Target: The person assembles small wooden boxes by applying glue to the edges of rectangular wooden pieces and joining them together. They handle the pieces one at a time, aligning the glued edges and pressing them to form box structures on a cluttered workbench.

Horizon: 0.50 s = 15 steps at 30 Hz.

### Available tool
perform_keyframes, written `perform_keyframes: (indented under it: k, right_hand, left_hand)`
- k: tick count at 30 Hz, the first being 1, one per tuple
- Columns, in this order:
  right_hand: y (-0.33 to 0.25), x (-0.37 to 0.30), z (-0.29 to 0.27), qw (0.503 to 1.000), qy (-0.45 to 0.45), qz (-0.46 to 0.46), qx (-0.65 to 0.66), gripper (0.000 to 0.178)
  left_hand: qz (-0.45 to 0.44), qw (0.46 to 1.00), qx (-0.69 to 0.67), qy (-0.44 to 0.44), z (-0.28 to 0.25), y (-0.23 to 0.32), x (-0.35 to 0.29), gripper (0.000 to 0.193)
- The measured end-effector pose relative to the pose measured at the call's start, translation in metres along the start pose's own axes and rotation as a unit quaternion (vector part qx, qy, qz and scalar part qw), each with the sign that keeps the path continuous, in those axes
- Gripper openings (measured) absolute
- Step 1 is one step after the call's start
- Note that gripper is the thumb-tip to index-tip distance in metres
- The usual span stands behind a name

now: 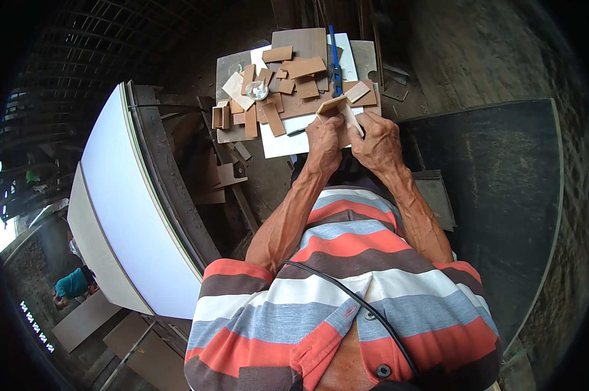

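1. Left grip (324, 140) clasping the small wooden piece (331, 105) from its left!
2. Right grip (377, 139) pinching its pale right side.
3. The piece is between both, by the worktop (366, 57)'s near edge.

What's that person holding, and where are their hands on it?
A small, angular, brown-and-pale wooden piece. The left hand holds its near left side; the right hand holds its near right side.
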State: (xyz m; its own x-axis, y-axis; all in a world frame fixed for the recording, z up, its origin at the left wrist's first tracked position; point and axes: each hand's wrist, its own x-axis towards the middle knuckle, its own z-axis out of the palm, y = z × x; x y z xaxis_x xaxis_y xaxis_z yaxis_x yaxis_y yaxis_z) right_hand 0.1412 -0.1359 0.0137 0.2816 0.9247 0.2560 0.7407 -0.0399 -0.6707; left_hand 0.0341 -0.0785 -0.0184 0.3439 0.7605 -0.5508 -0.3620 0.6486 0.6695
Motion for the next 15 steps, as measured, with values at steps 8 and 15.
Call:
perform_keyframes:
  k: [8,15]
  right_hand:
    - [0.0008,-0.0002,0.0010,1.000,-0.007,0.004,-0.002,0.016]
    - [-0.0030,0.0003,-0.0011,1.000,-0.001,0.009,0.002,0.016]
  left_hand:
    - [-0.011,1.000,0.004,0.012,0.0019,0.0027,-0.0027,0.033]
    - [-0.008,1.000,0.010,0.012,0.0026,0.0014,-0.0015,0.034]
